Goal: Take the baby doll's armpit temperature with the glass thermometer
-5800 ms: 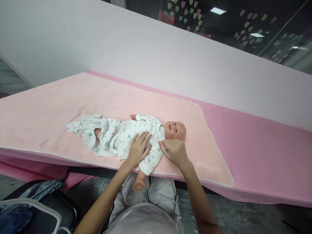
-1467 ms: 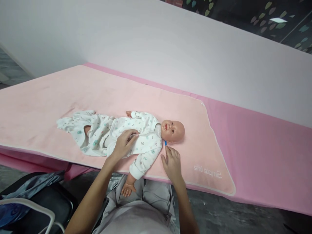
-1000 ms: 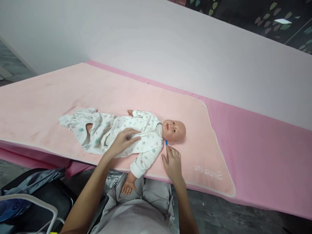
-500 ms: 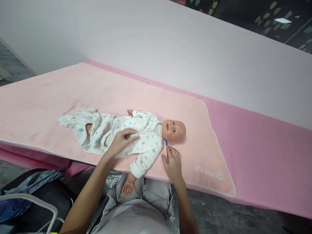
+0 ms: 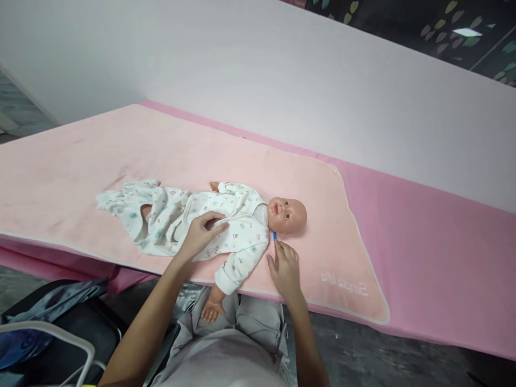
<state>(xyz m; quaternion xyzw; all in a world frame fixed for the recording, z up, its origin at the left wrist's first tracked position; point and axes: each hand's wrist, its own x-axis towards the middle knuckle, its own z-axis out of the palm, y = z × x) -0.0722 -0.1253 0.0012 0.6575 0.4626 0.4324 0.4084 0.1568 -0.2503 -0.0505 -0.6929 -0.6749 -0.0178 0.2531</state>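
Note:
A baby doll [image 5: 287, 216] lies on its back across the mat, head to the right, its mouth and eyes facing up. It wears a white printed romper [image 5: 245, 232], and the leg part is rumpled and spread out at the left. My left hand [image 5: 201, 234] rests on the doll's chest with thumb and fingers apart, their tips on the cloth. Beside the doll's neck, my right hand [image 5: 286, 270] has curled fingers at the end of a small blue strip [image 5: 274, 235]. Most of that strip is hidden by the hand and neck. One doll arm [image 5: 213, 305] hangs over the near table edge.
A pale pink mat [image 5: 334, 242] covers much of the pink-covered table [image 5: 435, 258]. Behind it stands a white partition [image 5: 258, 70]. Lower left, a black chair [image 5: 91, 328] holds blue-grey cloth, with a white curved bar [image 5: 52, 327] in front of it.
Almost nothing differs. Both hands keep their places on and beside the doll, and the whole view has shifted very slightly.

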